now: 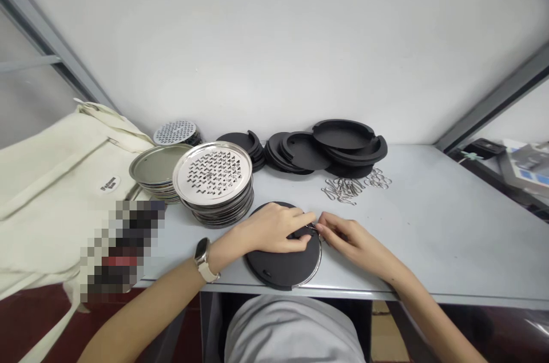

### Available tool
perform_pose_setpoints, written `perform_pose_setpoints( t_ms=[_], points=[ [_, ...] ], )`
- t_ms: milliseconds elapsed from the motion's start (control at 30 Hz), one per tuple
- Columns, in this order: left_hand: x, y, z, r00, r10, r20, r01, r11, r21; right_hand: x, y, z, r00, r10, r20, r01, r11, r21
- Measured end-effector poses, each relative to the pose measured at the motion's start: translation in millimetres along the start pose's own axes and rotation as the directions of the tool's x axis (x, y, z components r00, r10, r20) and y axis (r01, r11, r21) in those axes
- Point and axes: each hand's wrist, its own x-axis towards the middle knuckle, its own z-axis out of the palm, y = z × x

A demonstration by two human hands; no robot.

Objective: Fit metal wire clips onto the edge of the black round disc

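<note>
A black round disc with a metal rim along its right edge lies near the table's front edge. My left hand rests over its upper part, fingers bent, index finger and thumb at the disc's right side. My right hand is closed in a pinch there, on a small wire clip at the rim. The fingertips partly hide the clip. Behind my hands lies a loose pile of wire clips, with several more clips to its right.
Left of the disc stands a stack of metal grater plates. Beside it are a stack of round lids and perforated discs. Black round holders are piled along the wall. A cream bag occupies the left end.
</note>
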Motion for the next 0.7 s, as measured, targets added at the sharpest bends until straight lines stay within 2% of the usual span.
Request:
perform_pose_setpoints(
  t_ms=[700],
  points=[
    [0.5, 0.5, 0.1, 1.000, -0.018, -0.003, 0.018, 1.000, -0.007, 0.3, -0.3, 0.5, 1.000, -0.010, 0.024, 0.010, 1.000, 0.003]
  ],
)
